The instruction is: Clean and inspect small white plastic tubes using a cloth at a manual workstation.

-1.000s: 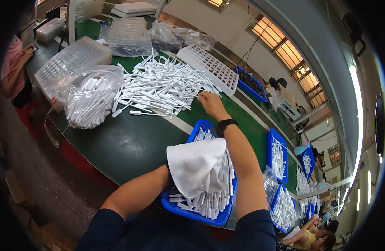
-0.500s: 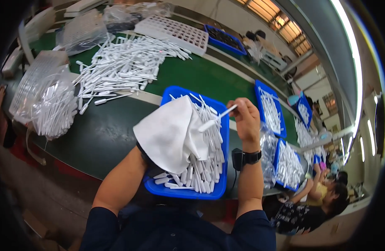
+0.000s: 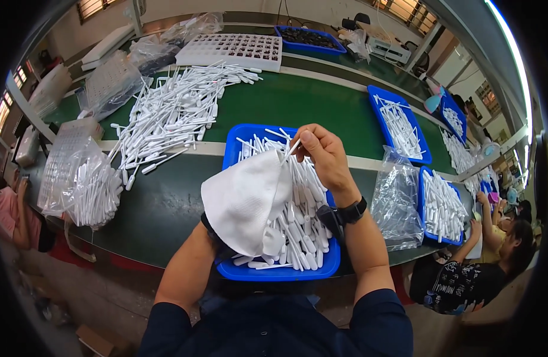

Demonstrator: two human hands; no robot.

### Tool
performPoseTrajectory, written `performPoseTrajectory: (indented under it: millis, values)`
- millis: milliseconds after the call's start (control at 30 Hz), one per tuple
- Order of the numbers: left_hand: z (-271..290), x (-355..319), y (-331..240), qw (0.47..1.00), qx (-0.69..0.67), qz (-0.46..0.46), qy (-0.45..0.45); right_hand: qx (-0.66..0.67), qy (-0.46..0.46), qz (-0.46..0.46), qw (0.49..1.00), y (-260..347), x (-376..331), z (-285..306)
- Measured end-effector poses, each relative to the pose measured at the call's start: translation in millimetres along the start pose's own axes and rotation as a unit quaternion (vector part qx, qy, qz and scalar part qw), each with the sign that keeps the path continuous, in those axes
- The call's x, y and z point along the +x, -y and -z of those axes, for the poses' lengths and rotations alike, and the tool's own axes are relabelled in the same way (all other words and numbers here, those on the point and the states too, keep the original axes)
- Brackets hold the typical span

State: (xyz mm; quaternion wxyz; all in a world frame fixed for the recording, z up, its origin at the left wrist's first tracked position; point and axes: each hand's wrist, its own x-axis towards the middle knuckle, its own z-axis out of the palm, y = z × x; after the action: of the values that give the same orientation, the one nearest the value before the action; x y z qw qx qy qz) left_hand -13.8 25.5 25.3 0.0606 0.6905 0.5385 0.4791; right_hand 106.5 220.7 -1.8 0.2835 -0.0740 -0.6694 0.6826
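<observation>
A white cloth (image 3: 244,193) drapes over my left hand, hiding its fingers; only my left wrist (image 3: 209,229) with a dark band comes out below it. Above the cloth's right edge, my right hand (image 3: 322,156) pinches a slim white plastic stick (image 3: 293,147) between thumb and fingers. The stick's lower end meets the cloth's top edge, and I cannot tell whether it goes into a fold. Beneath both hands stands a blue tray (image 3: 274,275) filled with the same white sticks, which have thicker handle ends.
A loose heap of white sticks (image 3: 173,113) lies on the green belt, a bagged bundle (image 3: 95,193) at left. Behind is a white rack with holes (image 3: 226,50). To the right are clear plastic bags (image 3: 396,205), more blue trays (image 3: 425,156) and people at work (image 3: 476,273).
The right hand has moved left with the stick, bringing it to the cloth's top edge. Before, the stick's thick end was held apart above the tray. The head view has also turned.
</observation>
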Motion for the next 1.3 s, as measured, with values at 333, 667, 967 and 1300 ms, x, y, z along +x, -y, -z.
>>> performPoseTrajectory:
  millis: [333, 667, 967, 1300]
  values:
    - [-13, -14, 24, 0.930, -0.314, 0.185, -0.041, -0.104, -0.110, 0.040, 0.988, 12, 0, -17]
    - [-30, -47, 53, 0.853, -0.413, 0.259, -0.185, -0.247, 0.062, -0.141, 0.957, 19, -28, -68]
    - [-39, -45, 65, 0.901, -0.326, 0.241, -0.154, -0.210, 0.108, -0.117, 0.964, 4, -32, -69]
    - [-5, -37, 42, 0.958, 0.172, 0.161, -0.163, -0.263, 0.184, -0.137, 0.937, 11, -35, -71]
